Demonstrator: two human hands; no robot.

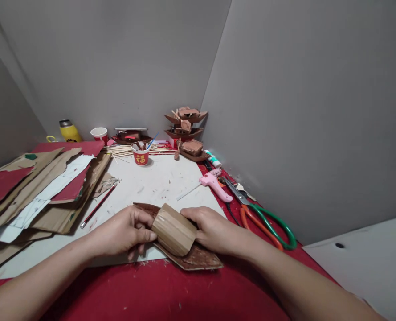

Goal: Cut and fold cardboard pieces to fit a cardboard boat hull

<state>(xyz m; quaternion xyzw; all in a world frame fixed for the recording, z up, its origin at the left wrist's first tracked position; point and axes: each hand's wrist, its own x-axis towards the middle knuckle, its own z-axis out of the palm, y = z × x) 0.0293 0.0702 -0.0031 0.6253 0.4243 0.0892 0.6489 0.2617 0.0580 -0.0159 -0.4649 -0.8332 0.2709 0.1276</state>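
My left hand [124, 232] and right hand [211, 229] grip the card roll [173, 229] near the desk's [157, 294] front edge. It looks light and bendy, so I hold its ends.

Two bare arms, no sleeves.
I saw my left hand [124, 232] and right hand [211, 229] without gloves, rings or watch; forearms uncovered to the frame's edge.

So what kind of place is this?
Probably a home craft corner. Both hands hold a cardboard roll, with a glue gun, scissors and little cardboard boats nearby.
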